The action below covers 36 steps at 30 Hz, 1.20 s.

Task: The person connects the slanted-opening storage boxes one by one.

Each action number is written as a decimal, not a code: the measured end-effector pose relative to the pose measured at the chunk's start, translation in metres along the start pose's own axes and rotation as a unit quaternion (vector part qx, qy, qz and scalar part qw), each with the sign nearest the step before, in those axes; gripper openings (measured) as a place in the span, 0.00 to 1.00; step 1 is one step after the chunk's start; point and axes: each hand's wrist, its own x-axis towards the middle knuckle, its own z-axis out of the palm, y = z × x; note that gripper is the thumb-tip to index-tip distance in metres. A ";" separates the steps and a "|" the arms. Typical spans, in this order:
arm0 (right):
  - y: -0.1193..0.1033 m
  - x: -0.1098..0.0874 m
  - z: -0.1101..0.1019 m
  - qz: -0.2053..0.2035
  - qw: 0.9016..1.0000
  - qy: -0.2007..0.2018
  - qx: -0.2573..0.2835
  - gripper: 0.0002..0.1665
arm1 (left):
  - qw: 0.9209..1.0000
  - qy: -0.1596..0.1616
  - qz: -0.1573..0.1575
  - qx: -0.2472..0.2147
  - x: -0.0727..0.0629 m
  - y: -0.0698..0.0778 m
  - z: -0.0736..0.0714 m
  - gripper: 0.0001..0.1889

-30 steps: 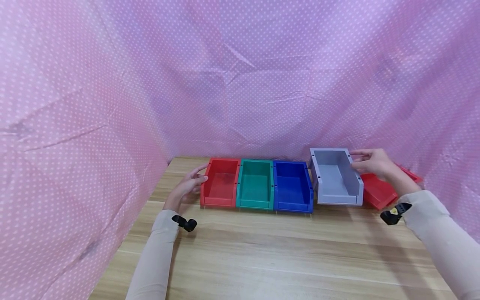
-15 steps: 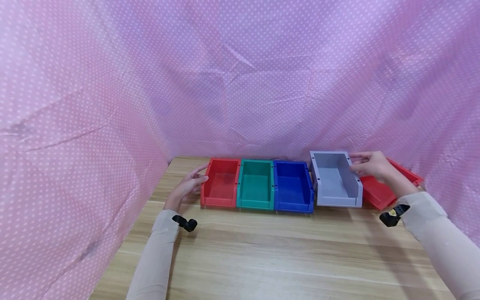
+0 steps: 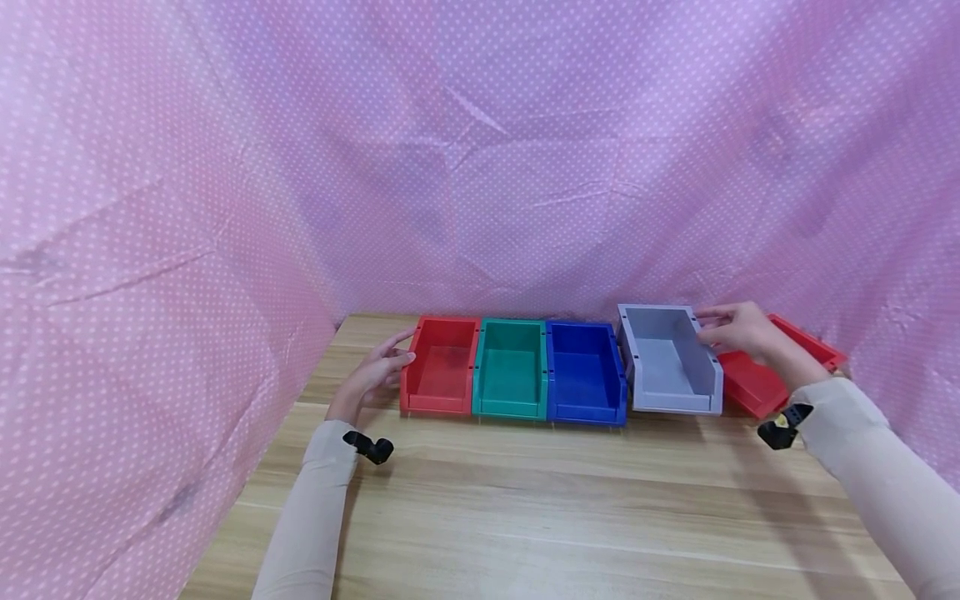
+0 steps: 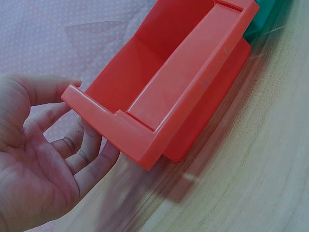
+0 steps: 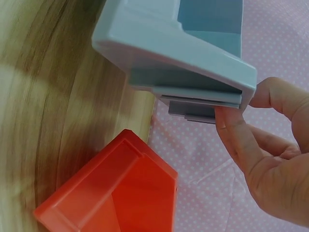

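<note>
In the head view, a red storage bin, a green bin and a blue bin stand side by side in a row. My left hand holds the red bin's left side; in the left wrist view its thumb is at the rim, fingers against the side wall. My right hand grips the right wall of a grey bin, thumb at the rim and fingers outside beneath the lip. The grey bin hangs slightly above the table, just right of the blue bin.
A second red bin lies askew at the right, partly hidden behind my right hand and the grey bin. Pink dotted cloth hangs behind and beside the wooden table.
My right hand has lowered the grey bin a little and brought it slightly left. The left hand and the row of three bins stay where they were.
</note>
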 end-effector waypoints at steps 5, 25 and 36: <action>-0.002 0.002 -0.001 -0.005 1.000 -0.012 -0.006 0.37 | 1.000 0.003 -0.001 0.001 -0.003 0.000 0.002 0.33; -0.001 0.002 -0.003 -0.003 0.999 -0.043 -0.019 0.39 | 1.000 0.006 -0.004 -0.017 -0.006 0.000 0.007 0.34; -0.002 0.004 -0.011 -0.007 0.996 -0.090 -0.006 0.40 | 1.000 0.002 0.003 -0.011 -0.008 0.002 0.006 0.35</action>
